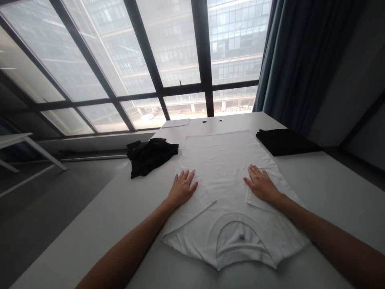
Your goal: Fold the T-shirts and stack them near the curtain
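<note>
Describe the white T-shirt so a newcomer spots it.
Find the white table before the windows. On it lies the white T-shirt, neckline nearest the viewer, under left hand and right hand. Unlike the crumpled black cloth and flatter black cloth flanking it, it's white.

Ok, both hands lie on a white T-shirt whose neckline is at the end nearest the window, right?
Not quite: the head view shows the neckline at the end nearest the person, away from the window. The left hand and right hand do lie on the white T-shirt.
</note>
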{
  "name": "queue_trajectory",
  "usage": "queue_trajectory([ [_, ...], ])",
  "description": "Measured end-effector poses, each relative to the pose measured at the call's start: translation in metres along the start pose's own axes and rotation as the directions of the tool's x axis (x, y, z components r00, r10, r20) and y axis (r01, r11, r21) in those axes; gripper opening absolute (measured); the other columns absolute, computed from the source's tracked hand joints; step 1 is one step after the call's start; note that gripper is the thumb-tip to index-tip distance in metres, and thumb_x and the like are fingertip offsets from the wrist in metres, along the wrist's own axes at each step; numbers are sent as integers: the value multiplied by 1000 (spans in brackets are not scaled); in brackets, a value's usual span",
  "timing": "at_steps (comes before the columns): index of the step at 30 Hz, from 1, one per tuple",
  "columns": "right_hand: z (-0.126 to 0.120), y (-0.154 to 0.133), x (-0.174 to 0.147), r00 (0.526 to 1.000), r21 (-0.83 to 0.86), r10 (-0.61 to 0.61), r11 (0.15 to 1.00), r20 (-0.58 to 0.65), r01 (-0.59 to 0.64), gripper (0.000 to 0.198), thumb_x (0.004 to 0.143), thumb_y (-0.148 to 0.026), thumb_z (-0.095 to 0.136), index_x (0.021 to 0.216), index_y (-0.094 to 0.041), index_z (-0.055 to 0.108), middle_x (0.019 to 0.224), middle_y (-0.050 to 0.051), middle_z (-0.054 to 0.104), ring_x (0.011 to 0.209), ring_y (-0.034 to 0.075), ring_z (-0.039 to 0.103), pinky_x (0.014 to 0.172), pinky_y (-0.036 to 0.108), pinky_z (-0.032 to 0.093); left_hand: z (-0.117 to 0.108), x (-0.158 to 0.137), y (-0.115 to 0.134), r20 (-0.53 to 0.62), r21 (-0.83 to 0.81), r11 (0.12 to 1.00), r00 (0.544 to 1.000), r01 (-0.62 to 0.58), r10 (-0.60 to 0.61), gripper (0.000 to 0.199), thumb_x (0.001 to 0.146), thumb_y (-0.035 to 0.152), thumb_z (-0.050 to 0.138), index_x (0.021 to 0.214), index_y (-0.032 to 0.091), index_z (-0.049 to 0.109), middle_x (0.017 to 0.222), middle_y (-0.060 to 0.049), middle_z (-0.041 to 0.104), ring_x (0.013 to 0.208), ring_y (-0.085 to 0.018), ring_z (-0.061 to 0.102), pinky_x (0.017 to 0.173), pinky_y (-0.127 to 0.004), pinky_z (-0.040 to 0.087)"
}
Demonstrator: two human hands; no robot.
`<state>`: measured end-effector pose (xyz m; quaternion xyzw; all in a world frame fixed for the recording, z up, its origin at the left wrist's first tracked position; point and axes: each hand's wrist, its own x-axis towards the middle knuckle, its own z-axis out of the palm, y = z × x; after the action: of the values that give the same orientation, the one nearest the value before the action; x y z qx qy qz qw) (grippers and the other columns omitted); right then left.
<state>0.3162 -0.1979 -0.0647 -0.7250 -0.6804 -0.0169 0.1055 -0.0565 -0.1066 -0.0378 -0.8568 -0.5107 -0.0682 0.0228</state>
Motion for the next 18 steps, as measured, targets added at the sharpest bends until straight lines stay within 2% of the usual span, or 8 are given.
queue_trajectory([
  [9,-2,-1,-1,1000,-2,-1,1000,3,1,65,104,-43,31,155,-4,38,165,20,30,154,29,24,123,54,21,-9,0,4,-24,-61,995,996,-82,81,60,104,47,38,157,18,39,165,-12,33,155,-31,24,124,-55,21],
  [18,-3,-2,0,1000,7,5,1000,6,-5,65,104,-43,31,155,-3,37,164,21,30,154,29,24,123,53,20,-5,-3,7,50,-53,990,990,-132,134,66,103,56,37,160,23,36,168,-9,24,156,-32,20,124,-57,20],
])
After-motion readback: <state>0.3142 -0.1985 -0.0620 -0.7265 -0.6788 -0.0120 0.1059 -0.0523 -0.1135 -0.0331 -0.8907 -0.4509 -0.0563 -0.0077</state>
